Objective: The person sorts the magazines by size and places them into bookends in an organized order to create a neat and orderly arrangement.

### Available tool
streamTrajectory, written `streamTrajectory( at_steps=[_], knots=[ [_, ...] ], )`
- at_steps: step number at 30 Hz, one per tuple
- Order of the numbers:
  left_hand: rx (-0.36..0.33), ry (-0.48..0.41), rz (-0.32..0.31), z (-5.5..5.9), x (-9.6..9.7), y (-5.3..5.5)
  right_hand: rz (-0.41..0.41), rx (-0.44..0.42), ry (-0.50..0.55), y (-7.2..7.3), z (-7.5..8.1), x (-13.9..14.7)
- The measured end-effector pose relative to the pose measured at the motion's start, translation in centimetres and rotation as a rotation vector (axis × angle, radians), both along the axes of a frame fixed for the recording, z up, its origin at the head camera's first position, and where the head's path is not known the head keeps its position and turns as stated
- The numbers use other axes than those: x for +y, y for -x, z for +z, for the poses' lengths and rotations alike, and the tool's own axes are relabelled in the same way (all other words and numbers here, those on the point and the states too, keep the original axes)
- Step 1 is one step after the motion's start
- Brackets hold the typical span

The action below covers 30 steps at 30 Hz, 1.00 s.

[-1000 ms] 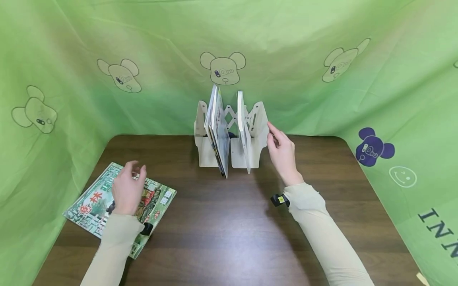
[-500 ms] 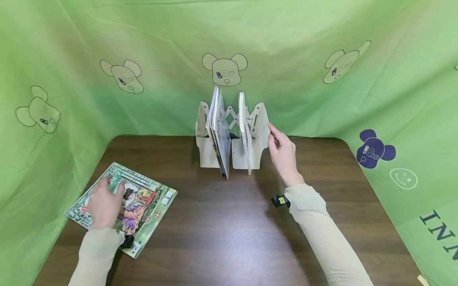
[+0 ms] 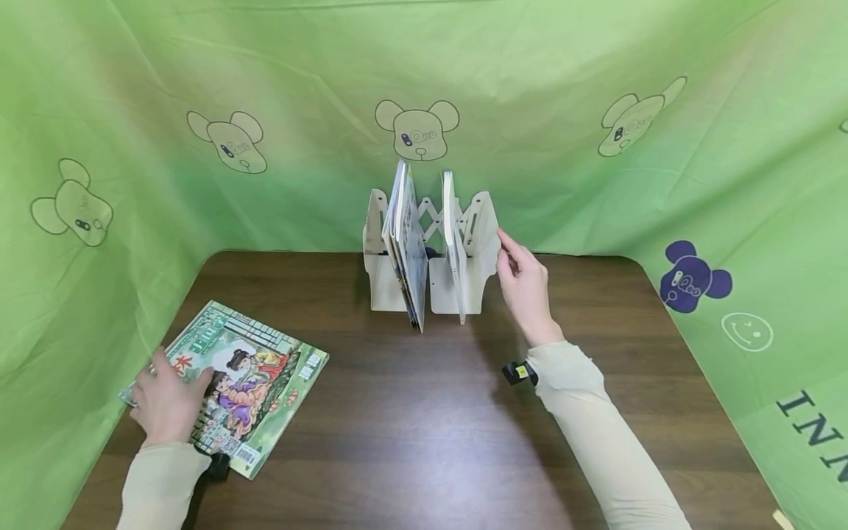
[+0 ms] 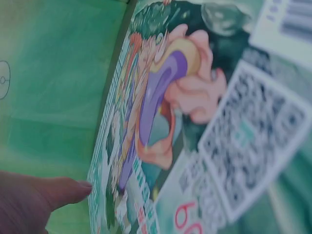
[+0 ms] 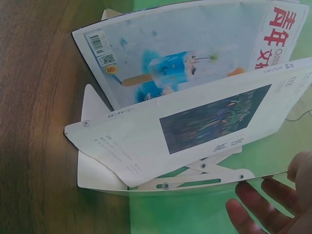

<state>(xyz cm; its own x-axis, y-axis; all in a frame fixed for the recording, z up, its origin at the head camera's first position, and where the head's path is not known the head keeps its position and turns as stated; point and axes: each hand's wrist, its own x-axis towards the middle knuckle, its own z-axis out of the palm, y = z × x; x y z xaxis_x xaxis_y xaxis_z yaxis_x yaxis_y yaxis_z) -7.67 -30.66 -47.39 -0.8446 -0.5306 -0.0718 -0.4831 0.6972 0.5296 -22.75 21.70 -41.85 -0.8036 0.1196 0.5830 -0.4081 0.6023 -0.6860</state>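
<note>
A magazine [image 3: 278,375] with a colourful illustrated cover lies flat at the left of the table. My left hand [image 3: 168,405] is over its left end, fingers spread toward the edge and thumb extended across the cover. In the left wrist view the thumb [image 4: 68,191] shows beside the cover's edge. At the back centre stands a white expandable bookend [image 3: 486,228] with a crisscross linkage. My right hand [image 3: 526,294] pinches the edge of its right side panel; in the right wrist view the fingers [image 5: 258,204] lie along the panel's outer side.
Several thin magazines [image 5: 195,58] lean in the bookend's left part, and a white-covered book [image 5: 146,141] leans in its right part. A green printed cloth [image 3: 318,88] hangs behind and along both sides of the brown wooden table [image 3: 411,412].
My left hand has moved left and toward me across the magazine to its left end, uncovering the illustrated figures. The right hand keeps its hold on the bookend's panel.
</note>
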Motion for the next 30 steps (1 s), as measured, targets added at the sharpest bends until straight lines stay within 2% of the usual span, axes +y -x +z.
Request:
streamTrajectory(
  at_steps=[7, 14, 24, 27, 30],
  knots=[
    [-0.145, -0.106, -0.008, -0.2, -1.0, -0.8, -0.004, -0.01, 0.004, 0.0, -0.2, 0.1],
    [-0.219, -0.103, -0.014, 0.0, -1.8, -0.9, 0.01, -0.006, 0.023, 0.1, -0.4, 0.1],
    [-0.17, -0.206, -0.036, 0.7, -3.9, -1.1, 0.008, 0.012, 0.025, 0.3, -0.4, 0.0],
    [-0.11, -0.268, -0.005, 0.8, -4.1, -1.2, 0.005, 0.014, 0.022, 0.3, -0.4, -0.1],
    [-0.024, -0.404, 0.066, 0.9, -4.0, -1.1, 0.007, 0.002, 0.019, 0.3, -0.3, -0.1]
  ],
)
